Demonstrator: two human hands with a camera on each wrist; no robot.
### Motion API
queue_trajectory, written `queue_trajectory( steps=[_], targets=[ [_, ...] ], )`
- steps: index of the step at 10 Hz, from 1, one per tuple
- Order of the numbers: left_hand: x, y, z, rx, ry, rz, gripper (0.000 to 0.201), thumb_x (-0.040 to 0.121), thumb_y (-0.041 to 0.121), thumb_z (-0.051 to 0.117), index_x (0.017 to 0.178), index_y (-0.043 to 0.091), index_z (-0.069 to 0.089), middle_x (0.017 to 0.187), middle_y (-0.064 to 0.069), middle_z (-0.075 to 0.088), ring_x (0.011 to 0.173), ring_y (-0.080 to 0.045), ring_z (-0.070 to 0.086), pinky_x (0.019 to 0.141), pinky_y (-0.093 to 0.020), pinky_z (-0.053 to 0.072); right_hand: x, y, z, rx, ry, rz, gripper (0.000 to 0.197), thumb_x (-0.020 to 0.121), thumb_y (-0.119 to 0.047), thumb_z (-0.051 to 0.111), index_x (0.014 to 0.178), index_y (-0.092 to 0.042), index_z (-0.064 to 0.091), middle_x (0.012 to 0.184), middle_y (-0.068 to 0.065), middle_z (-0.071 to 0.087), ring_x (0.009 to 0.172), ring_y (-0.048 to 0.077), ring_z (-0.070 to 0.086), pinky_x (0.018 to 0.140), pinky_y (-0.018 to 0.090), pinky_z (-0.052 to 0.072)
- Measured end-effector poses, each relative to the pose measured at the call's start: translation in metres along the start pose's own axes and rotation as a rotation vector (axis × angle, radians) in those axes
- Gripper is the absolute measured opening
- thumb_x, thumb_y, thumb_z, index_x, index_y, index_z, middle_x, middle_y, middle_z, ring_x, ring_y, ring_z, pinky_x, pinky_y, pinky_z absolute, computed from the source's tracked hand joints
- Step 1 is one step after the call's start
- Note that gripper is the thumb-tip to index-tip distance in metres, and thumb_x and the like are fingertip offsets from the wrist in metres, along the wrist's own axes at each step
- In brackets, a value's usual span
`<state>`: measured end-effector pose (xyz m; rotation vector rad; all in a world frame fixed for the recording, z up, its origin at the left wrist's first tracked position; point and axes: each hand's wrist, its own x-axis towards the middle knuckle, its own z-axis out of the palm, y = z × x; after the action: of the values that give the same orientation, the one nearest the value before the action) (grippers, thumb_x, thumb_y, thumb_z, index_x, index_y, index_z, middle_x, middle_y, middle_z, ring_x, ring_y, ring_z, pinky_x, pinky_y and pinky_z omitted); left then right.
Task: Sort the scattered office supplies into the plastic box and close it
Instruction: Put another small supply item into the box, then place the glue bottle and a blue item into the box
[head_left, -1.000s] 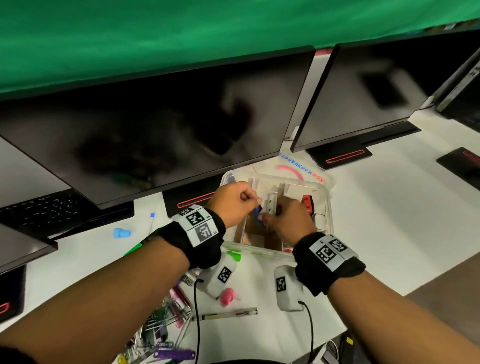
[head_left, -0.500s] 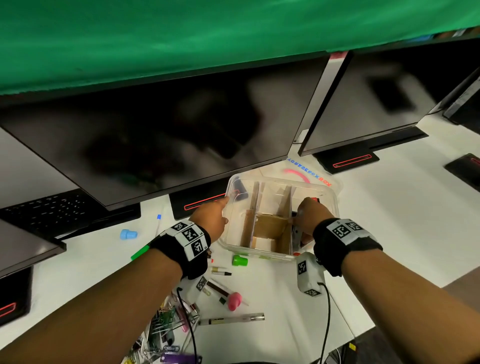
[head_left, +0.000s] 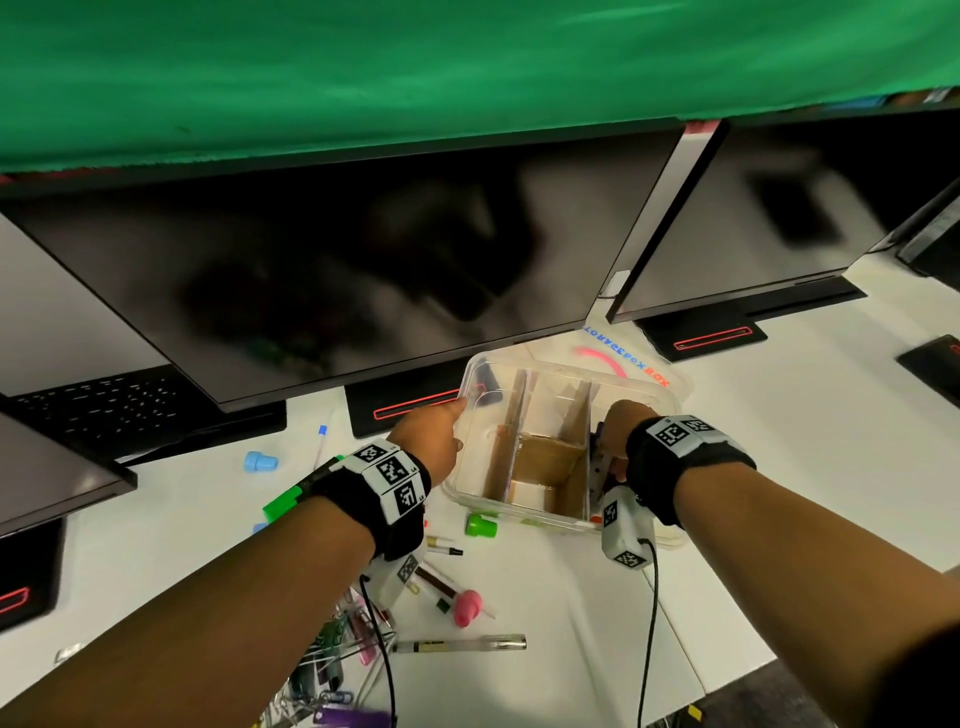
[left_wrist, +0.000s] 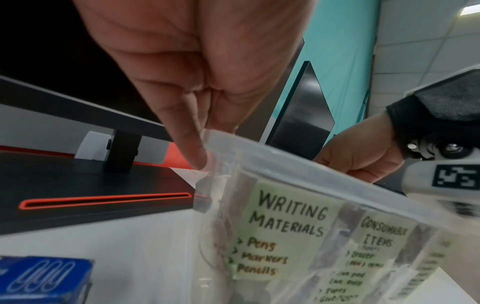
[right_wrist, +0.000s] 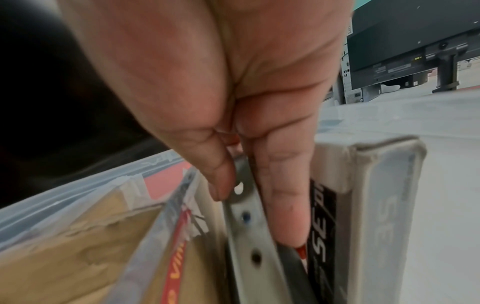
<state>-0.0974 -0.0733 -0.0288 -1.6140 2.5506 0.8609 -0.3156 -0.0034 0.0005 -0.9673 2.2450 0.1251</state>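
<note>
The clear plastic box (head_left: 470, 488) with cardboard dividers stands open in front of the monitors. My left hand (head_left: 431, 439) pinches the rim of its left wall (left_wrist: 259, 148), one finger (left_wrist: 189, 148) outside the corner. My right hand (head_left: 615, 431) reaches into the right compartment, thumb and forefinger pinching a silver metal stapler (right_wrist: 244, 205) upright beside a white carton (right_wrist: 376, 195). Paper labels on the box front read "Writing Materials" (left_wrist: 285, 226) and "Consumable Items". The box's clear lid (head_left: 639, 364) lies behind it.
Loose on the white desk near me lie a green cap (head_left: 480, 525), a pink cap (head_left: 467, 608), a clear pen (head_left: 462, 644), a green marker (head_left: 283, 504), a blue cap (head_left: 260, 461), a paper-clip heap (head_left: 322, 675) and a blue clip box (left_wrist: 44, 277). Monitors (head_left: 363, 270) hang close over the box.
A second ago both hands met over the box's middle with the stapler. My left hand has since moved to the left wall, and my right has lowered the stapler into the right compartment.
</note>
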Motion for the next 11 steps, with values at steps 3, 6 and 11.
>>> queue_trajectory(
  steps=[3, 6, 11],
  targets=[
    [-0.001, 0.0, -0.001, 0.014, -0.006, 0.011, 0.061, 0.093, 0.016, 0.054, 0.147, 0.028, 0.028, 0.137, -0.008, 0.054, 0.126, -0.027, 0.05, 0.102, -0.035, 0.044, 0.01, 0.005, 0.004, 0.078, 0.001, -0.038, 0.036, 0.089, -0.006, 0.054, 0.124, 0.002, 0.054, 0.122, 0.021, 0.06, 0.112, 0.034, 0.059, 0.097, 0.041, 0.049],
    [-0.018, -0.011, -0.004, -0.147, -0.027, 0.013, 0.051, 0.093, 0.015, 0.052, 0.141, 0.028, 0.04, 0.138, -0.005, 0.053, 0.121, -0.024, 0.055, 0.102, -0.032, 0.043, -0.032, -0.012, -0.003, -0.057, 0.337, -0.244, 0.026, 0.088, -0.014, 0.056, 0.113, -0.012, 0.06, 0.116, 0.012, 0.063, 0.108, 0.029, 0.057, 0.093, 0.034, 0.044],
    [-0.134, -0.163, -0.04, 0.203, -0.156, -0.115, 0.039, 0.09, 0.004, 0.045, 0.12, 0.023, 0.062, 0.125, 0.0, 0.063, 0.115, -0.02, 0.056, 0.084, -0.018, 0.035, -0.069, -0.031, 0.101, -0.028, 0.304, -0.715, 0.025, 0.085, -0.017, 0.064, 0.11, -0.015, 0.067, 0.108, 0.008, 0.071, 0.099, 0.025, 0.065, 0.089, 0.028, 0.047]
  ],
)
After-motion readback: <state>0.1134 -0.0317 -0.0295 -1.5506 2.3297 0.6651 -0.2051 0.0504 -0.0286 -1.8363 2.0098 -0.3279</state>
